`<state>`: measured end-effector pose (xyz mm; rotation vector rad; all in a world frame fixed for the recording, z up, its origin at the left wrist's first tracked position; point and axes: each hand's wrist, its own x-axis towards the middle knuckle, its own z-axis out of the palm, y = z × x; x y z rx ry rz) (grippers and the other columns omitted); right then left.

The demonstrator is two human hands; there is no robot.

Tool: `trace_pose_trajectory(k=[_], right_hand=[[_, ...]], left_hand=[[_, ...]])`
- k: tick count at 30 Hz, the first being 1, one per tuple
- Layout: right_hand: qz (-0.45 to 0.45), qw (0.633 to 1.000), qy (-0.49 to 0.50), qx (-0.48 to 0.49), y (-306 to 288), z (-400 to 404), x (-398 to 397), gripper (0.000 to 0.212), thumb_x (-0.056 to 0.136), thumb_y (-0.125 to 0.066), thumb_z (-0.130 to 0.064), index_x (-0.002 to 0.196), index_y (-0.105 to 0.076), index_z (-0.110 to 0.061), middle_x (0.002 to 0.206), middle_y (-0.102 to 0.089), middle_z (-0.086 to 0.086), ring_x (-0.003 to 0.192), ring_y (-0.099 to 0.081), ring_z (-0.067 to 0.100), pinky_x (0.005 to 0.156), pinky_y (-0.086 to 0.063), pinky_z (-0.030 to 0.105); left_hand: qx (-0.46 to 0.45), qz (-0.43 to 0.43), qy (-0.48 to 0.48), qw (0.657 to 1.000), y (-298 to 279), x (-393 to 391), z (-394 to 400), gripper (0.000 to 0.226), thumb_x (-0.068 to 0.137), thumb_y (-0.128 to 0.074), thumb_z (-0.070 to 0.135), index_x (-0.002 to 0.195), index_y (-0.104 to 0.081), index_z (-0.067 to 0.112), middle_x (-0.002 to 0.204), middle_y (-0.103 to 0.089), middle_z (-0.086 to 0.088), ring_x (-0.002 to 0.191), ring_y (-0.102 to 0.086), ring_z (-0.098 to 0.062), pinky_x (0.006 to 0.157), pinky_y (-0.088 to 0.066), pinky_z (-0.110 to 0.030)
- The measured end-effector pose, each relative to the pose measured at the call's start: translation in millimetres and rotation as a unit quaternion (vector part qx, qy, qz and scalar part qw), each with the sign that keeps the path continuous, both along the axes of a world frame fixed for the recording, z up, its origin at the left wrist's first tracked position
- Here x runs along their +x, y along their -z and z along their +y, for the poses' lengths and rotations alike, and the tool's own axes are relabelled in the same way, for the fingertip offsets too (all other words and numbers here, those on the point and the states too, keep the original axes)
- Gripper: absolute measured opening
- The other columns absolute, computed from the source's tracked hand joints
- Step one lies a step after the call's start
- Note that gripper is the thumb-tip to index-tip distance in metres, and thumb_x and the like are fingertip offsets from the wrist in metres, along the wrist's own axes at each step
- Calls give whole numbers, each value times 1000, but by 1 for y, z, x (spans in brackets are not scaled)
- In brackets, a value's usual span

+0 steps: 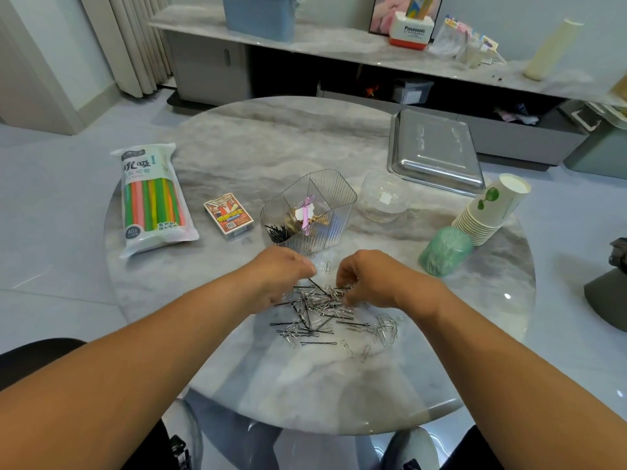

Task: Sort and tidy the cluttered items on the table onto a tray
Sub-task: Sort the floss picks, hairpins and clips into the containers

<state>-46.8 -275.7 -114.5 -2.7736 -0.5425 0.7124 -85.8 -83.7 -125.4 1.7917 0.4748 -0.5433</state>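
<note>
Head view: both hands' curled fingers [346, 276] pinching in the clip-and-pin pile [319, 310], grasp unclear.

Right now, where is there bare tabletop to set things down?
Free: the far side behind the straw pack and clear organizer, left of the steel tray; also the near edge below the clip pile. Crowded: the right side around the paper cups.

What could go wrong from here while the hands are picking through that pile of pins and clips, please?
1. Hairpins and paper clips lie tangled in one pile, so a pick may lift both kinds and mix the sorting.
2. The left hand and right hand work right beside the clear organizer; a bump could shift it.
3. Stray clips might get swept toward the table edge.
</note>
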Motion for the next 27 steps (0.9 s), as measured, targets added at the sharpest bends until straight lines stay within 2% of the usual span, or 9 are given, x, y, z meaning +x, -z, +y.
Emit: trace_pose_trajectory(k=[2, 4, 7, 11, 13, 17, 21, 24, 27], right_hand=[[-4, 1000, -4, -22, -1, 2, -1, 11, 74, -80, -16, 79, -71, -22, 78, -69, -10, 79, -66, 14, 67, -55, 29], [-11, 998, -15, -55, -3, 4, -2, 5, 73, -72, -15, 72, -69, -20, 76, -71, -5, 79, -67, 18, 64, -52, 29], [-49, 993, -45, -95, -4, 3, -4, 1, 73, -69, -22, 73, -68, -22, 76, -68, -6, 82, -63, 19, 71, -43, 31], [-32, 998, -7, -55, -9, -6, -1, 7, 74, -71, -22, 75, -64, -23, 75, -67, -10, 75, -59, 12, 72, -35, 30], [-7, 999, 37, -4, -14, -15, 5, 11, 72, -75, -18, 76, -66, -22, 74, -69, -9, 72, -61, 10, 67, -41, 29], [26, 993, 89, 66, -19, -31, 14, 15, 75, -80, -9, 78, -70, -21, 75, -73, -4, 68, -65, 12, 62, -54, 30], [69, 980, 139, 126, -17, -41, 18, 26, 74, -89, -12, 91, -74, -25, 73, -72, -8, 67, -66, 8, 63, -51, 26], [104, 968, 157, 164, -18, -44, 20, 37, 75, -89, -10, 104, -71, -25, 80, -78, -3, 73, -74, 9, 63, -49, 19], [122, 964, 158, 177, -19, -44, 20, 42, 76, -87, -7, 109, -69, -24, 83, -79, -1, 75, -75, 9, 65, -50, 21]], left_hand=[[150, -96, 113, 978, 9, -3, -1, 8, 90, -73, 24, 97, -70, 27, 79, -60, 3, 52, -51, -6, 47, -39, -18], [248, -149, 195, 937, 16, -6, -4, 18, 89, -75, 30, 105, -70, 35, 86, -54, 7, 66, -50, -10, 60, -39, -24], [286, -184, 229, 912, 19, -3, -8, 19, 88, -75, 36, 106, -70, 38, 92, -56, 14, 84, -56, -15, 70, -45, -29], [319, -204, 243, 893, 19, 2, -9, 9, 87, -76, 33, 88, -67, 35, 78, -56, 19, 80, -55, -13, 58, -36, -26], [321, -203, 246, 892, 21, 3, -10, 8, 88, -75, 32, 85, -67, 31, 80, -56, 17, 82, -57, -14, 59, -36, -26], [329, -197, 256, 888, 22, 4, -13, 11, 92, -72, 32, 84, -67, 26, 102, -55, 4, 87, -61, -21, 72, -44, -31], [321, -203, 257, 889, 18, 4, -12, 15, 99, -61, 26, 89, -66, 14, 97, -64, -6, 82, -63, -24, 63, -47, -35], [253, -192, 208, 925, 12, 7, -11, 9, 100, -58, 23, 91, -57, 23, 86, -61, 3, 76, -56, -13, 60, -41, -31], [133, -150, 146, 969, 6, 10, -12, 7, 99, -60, 20, 105, -62, 23, 82, -58, 5, 68, -53, -11, 58, -39, -26]])
